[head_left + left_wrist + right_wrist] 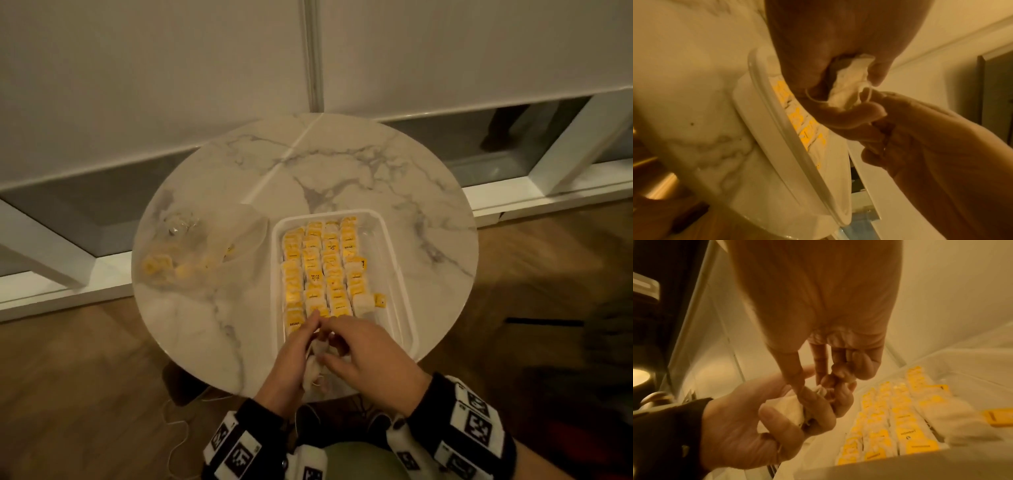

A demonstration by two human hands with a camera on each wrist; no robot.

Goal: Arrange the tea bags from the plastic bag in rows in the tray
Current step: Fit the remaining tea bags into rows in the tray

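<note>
A white tray (399, 274) on the round marble table (342, 164) holds several rows of tea bags (318, 270) with yellow tags. One tea bag (363, 304) lies alone to the right of the rows. My left hand (308, 339) hovers over the tray's near end and grips a small bunch of white tea bags (849, 86) in its palm. My right hand (334, 346) meets it from the right and pinches one tea bag (820, 390) of that bunch between thumb and fingertips. The clear plastic bag (219, 243) lies left of the tray with a few yellow-tagged tea bags (158, 265) inside.
The table's near edge is just under my wrists, with wood floor and thin cables (178, 425) below. A white wall with low openings stands right behind the table. The tray's right-hand strip (387, 246) holds no tea bags.
</note>
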